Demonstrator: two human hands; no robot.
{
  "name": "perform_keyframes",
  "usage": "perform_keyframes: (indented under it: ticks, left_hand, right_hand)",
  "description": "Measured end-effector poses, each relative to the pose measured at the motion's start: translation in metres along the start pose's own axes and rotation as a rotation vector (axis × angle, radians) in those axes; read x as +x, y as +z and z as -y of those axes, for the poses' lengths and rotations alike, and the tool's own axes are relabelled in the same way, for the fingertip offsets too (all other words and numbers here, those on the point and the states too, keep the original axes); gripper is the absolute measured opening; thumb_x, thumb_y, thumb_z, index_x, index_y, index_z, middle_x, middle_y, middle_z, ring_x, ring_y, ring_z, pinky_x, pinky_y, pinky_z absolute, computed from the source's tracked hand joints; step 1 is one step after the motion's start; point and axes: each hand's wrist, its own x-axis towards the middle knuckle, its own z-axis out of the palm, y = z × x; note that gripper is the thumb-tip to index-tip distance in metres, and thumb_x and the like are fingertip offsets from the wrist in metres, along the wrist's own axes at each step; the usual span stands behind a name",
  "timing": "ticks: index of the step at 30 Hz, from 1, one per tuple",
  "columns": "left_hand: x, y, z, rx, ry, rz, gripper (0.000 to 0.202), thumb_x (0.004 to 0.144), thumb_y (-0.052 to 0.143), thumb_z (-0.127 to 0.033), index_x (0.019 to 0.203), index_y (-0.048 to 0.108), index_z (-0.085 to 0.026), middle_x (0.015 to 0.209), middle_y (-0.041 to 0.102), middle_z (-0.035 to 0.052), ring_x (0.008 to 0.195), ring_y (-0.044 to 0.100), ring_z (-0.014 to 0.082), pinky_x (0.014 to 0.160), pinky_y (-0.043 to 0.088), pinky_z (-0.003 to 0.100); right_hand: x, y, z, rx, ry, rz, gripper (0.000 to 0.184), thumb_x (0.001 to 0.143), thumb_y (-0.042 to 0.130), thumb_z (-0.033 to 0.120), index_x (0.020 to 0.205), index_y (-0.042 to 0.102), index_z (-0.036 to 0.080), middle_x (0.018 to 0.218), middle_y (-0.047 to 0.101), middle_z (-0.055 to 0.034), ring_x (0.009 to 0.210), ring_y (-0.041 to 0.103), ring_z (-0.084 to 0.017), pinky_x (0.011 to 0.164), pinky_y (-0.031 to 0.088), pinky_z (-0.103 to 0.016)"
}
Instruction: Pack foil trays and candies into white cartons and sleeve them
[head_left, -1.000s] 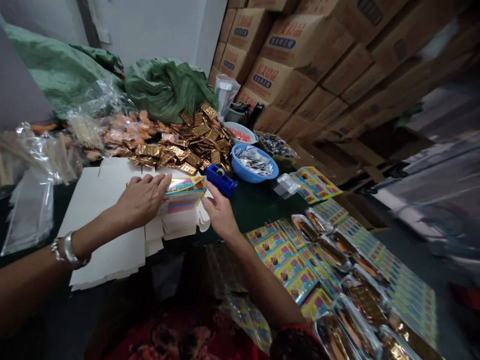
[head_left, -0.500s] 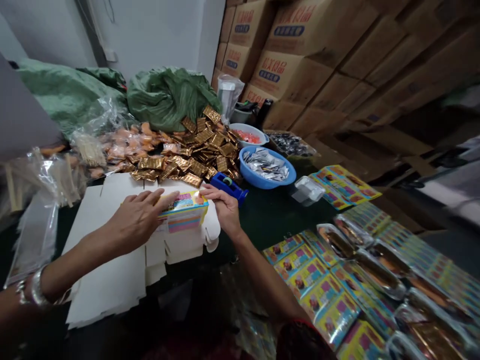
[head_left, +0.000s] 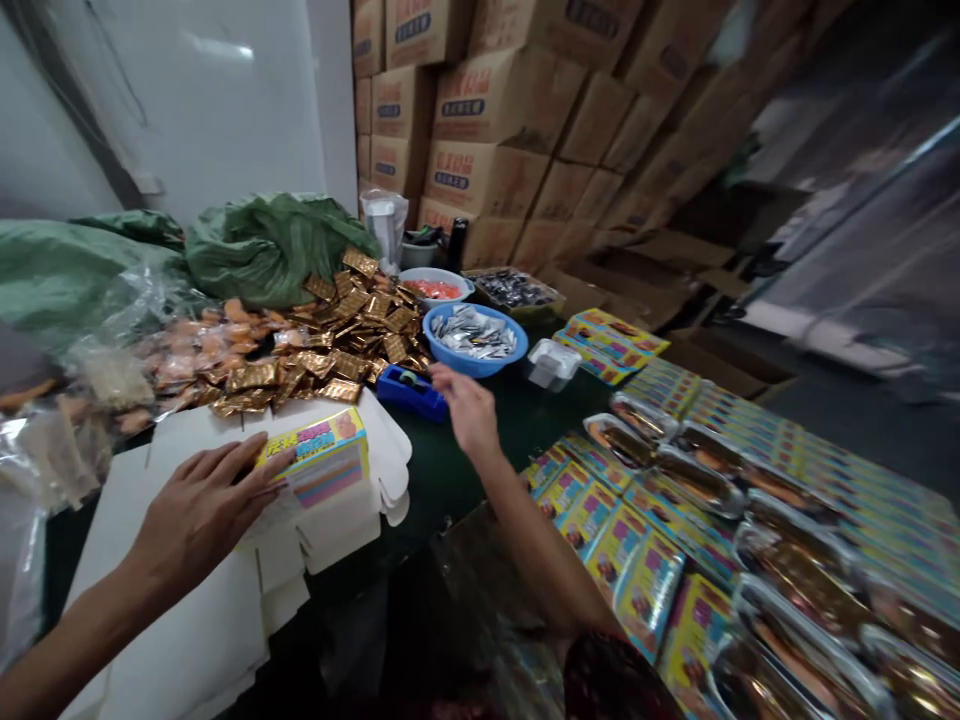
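A small yellow, blue and pink printed carton stands on a pile of flat white carton blanks. My left hand grips its left end, fingers over the top and side. My right hand is off the carton, slightly blurred, its fingers reaching toward the blue tape dispenser; nothing shows in it. The fingertips are close to the dispenser's right end; whether they touch it I cannot tell.
Gold-wrapped packets lie heaped behind the blanks. Beyond the dispenser stand a blue basin of silver sachets and a white bowl of red pieces. At right are rows of printed cartons and filled clear trays. Cardboard boxes are stacked behind.
My right hand has let go of the carton's right end and moved right, beside the tape dispenser. My left hand stays on the carton. The view has swung right.
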Motion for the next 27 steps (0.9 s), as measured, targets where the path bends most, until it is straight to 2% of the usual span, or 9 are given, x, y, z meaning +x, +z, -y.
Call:
perform_keyframes:
  ticks: [1, 2, 5, 9, 13, 17, 20, 23, 27]
  left_hand:
    - [0.001, 0.001, 0.0, -0.01, -0.01, 0.001, 0.044, 0.101, 0.033, -0.042, 0.134, 0.06, -0.03, 0.133, 0.062, 0.0132, 0.113, 0.062, 0.0341, 0.089, 0.051, 0.049]
    - [0.001, 0.001, -0.001, -0.017, -0.018, 0.003, 0.045, 0.101, 0.033, -0.042, 0.134, 0.06, -0.029, 0.132, 0.063, 0.0134, 0.113, 0.062, 0.0351, 0.088, 0.051, 0.05]
    - [0.002, 0.002, -0.003, -0.026, -0.027, -0.002, 0.044, 0.101, 0.033, -0.04, 0.133, 0.061, -0.029, 0.132, 0.063, 0.0136, 0.111, 0.063, 0.0364, 0.087, 0.052, 0.051]
    - [0.002, 0.004, -0.002, -0.012, -0.023, -0.029, 0.044, 0.101, 0.034, -0.038, 0.131, 0.064, -0.027, 0.13, 0.065, 0.0136, 0.109, 0.064, 0.0348, 0.085, 0.052, 0.049]
    - [0.003, 0.003, 0.0, 0.008, 0.001, -0.049, 0.046, 0.101, 0.032, -0.039, 0.128, 0.066, -0.026, 0.127, 0.067, 0.0135, 0.106, 0.065, 0.0333, 0.082, 0.052, 0.046]
    - [0.004, 0.001, 0.0, 0.035, 0.053, -0.084, 0.049, 0.102, 0.029, -0.039, 0.126, 0.068, -0.021, 0.126, 0.067, 0.0158, 0.102, 0.066, 0.0321, 0.078, 0.054, 0.044]
    - [0.004, 0.0, 0.001, 0.041, 0.078, -0.089, 0.05, 0.102, 0.028, -0.037, 0.124, 0.069, -0.018, 0.127, 0.066, 0.0172, 0.101, 0.066, 0.0316, 0.077, 0.054, 0.044]
    - [0.004, 0.0, 0.002, 0.035, 0.058, -0.066, 0.052, 0.102, 0.027, -0.039, 0.122, 0.07, -0.02, 0.127, 0.066, 0.0156, 0.101, 0.067, 0.0314, 0.077, 0.054, 0.043]
    - [0.004, -0.002, 0.001, 0.026, 0.029, -0.042, 0.058, 0.102, 0.02, -0.045, 0.12, 0.071, -0.024, 0.125, 0.068, 0.013, 0.101, 0.067, 0.0305, 0.077, 0.055, 0.043]
  right_hand:
    - [0.012, -0.017, 0.0, -0.091, 0.115, -0.104, 0.039, 0.096, 0.044, 0.045, 0.1, 0.073, 0.019, 0.135, 0.062, -0.0087, 0.135, 0.046, -0.026, 0.111, 0.039, -0.042]
    - [0.024, -0.03, 0.0, -0.166, 0.221, -0.149, 0.038, 0.097, 0.044, 0.043, 0.1, 0.072, 0.018, 0.135, 0.062, -0.009, 0.133, 0.047, -0.026, 0.109, 0.04, -0.043]
    - [0.055, -0.051, -0.003, -0.265, 0.463, -0.019, 0.031, 0.091, 0.059, 0.043, 0.085, 0.072, 0.016, 0.116, 0.069, -0.0112, 0.122, 0.053, -0.03, 0.098, 0.048, -0.05]
    - [0.084, -0.043, -0.009, -0.304, 0.661, 0.138, 0.04, 0.078, 0.077, 0.046, 0.062, 0.064, 0.012, 0.089, 0.067, -0.0139, 0.107, 0.057, -0.032, 0.082, 0.055, -0.047]
    - [0.093, -0.038, -0.015, -0.251, 0.682, 0.135, 0.05, 0.085, 0.067, 0.051, 0.057, 0.054, 0.013, 0.082, 0.063, -0.0126, 0.102, 0.058, -0.028, 0.08, 0.057, -0.045]
    - [0.075, -0.051, -0.018, -0.121, 0.61, 0.132, 0.046, 0.093, 0.053, 0.047, 0.06, 0.047, 0.016, 0.082, 0.063, -0.008, 0.096, 0.061, -0.022, 0.084, 0.057, -0.047]
    - [0.06, -0.068, -0.019, -0.069, 0.574, 0.166, 0.028, 0.087, 0.062, 0.031, 0.066, 0.05, 0.016, 0.076, 0.062, -0.0025, 0.089, 0.062, -0.017, 0.084, 0.058, -0.043]
    - [0.055, -0.083, -0.022, -0.095, 0.614, 0.233, 0.019, 0.076, 0.074, 0.016, 0.069, 0.056, 0.015, 0.07, 0.062, -0.0013, 0.074, 0.063, -0.014, 0.077, 0.061, -0.039]
    - [0.059, -0.094, -0.034, -0.128, 0.68, 0.274, 0.015, 0.075, 0.075, 0.01, 0.072, 0.06, 0.012, 0.06, 0.062, -0.0026, 0.055, 0.06, -0.012, 0.061, 0.06, -0.031]
